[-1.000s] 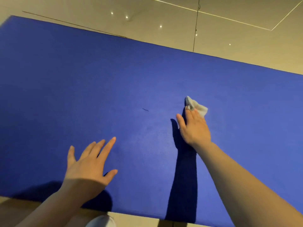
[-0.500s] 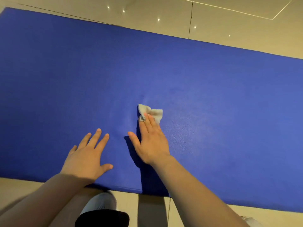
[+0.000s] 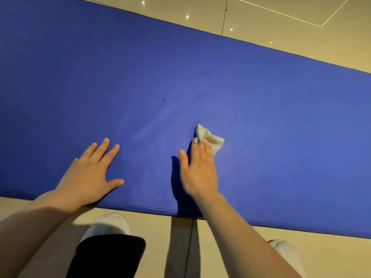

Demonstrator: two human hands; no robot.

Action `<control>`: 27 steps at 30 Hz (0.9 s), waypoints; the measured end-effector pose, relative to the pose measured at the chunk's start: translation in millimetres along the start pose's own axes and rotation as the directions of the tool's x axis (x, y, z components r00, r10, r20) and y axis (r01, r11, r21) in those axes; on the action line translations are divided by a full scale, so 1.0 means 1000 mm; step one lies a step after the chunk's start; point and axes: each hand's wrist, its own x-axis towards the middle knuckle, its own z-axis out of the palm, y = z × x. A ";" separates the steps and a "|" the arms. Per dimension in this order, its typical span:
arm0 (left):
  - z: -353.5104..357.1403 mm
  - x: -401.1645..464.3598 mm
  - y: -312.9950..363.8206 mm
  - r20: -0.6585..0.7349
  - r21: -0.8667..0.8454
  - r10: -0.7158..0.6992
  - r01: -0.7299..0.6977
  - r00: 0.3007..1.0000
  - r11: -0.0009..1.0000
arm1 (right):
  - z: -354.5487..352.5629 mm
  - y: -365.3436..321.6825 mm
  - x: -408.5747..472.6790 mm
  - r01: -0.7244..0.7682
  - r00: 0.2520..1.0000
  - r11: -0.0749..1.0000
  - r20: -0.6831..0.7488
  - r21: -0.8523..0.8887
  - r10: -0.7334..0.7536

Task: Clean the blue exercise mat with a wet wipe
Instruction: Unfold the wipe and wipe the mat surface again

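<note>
Blue mat point(image 3: 261, 93): spans frame, on floor. Left hand point(image 3: 88, 175): flat, empty, bracing. Right hand point(image 3: 198, 171): straight fingers pressing wipe point(image 3: 212, 140), centre frame. Risk: bunched wipe slipping free; dark mark point(image 3: 162, 99) missed.

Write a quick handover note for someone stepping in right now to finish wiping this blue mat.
Left hand: flat, fingers spread, resting on the blue mat near its front edge.
Right hand: straight fingers pressing the crumpled wet wipe onto the mat, a little right of the left hand.
Done: faint streaks beyond and between the hands suggest that patch has been wiped.
Left: a small dark mark beyond the hands; the far strip and both ends show no streaks.
</note>
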 end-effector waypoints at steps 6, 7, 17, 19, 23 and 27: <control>0.021 -0.022 0.002 -0.091 0.069 0.060 -0.054 0.994 0.996 | 0.035 -0.033 -0.042 0.372 0.921 0.920 0.172 -0.123 -0.349; 0.025 -0.027 0.004 -0.120 0.048 0.073 -0.068 0.990 0.997 | 0.028 -0.021 -0.038 0.372 0.926 0.919 0.118 -0.132 -0.358; 0.052 -0.042 0.023 -0.228 0.087 0.183 -0.167 0.956 0.982 | 0.005 0.047 -0.052 -0.240 0.956 0.966 -0.197 -0.100 0.217; 0.052 -0.042 0.023 -0.219 0.075 0.180 -0.168 0.959 0.983 | 0.022 0.021 -0.058 -0.137 0.980 0.987 -0.160 -0.088 0.122; 0.047 -0.043 0.020 -0.238 0.118 0.225 -0.201 0.945 0.972 | 0.052 -0.035 -0.087 0.282 0.959 0.953 -0.003 -0.109 -0.284; 0.048 -0.048 0.021 -0.154 0.071 0.183 -0.174 0.971 0.982 | 0.041 -0.010 -0.085 0.371 0.927 0.904 0.026 -0.213 -0.375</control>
